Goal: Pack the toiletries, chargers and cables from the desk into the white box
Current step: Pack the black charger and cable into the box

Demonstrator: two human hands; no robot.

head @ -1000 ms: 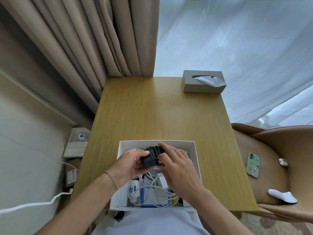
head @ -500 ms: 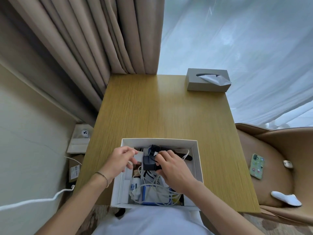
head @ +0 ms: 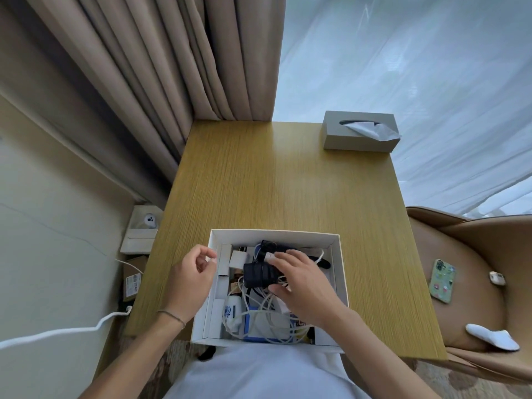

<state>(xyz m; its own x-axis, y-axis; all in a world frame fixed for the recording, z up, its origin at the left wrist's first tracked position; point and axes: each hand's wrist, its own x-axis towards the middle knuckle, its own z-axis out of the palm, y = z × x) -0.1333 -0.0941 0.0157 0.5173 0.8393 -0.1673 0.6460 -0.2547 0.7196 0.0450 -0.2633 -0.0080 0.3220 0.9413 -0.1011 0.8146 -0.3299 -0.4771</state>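
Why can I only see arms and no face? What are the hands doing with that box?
The camera sits on the person's head and looks down, so you see only their arms. There is no machine here. On the wooden desk stands a white box full of white cables and small packets. The right hand reaches into the box and has its grip on a black charger, thumb and fingers around it. The left hand hangs beside the box's left wall, fingers loosely curled, holding nothing. A grey tissue box sits at the far corner. A phone lies on the chair.
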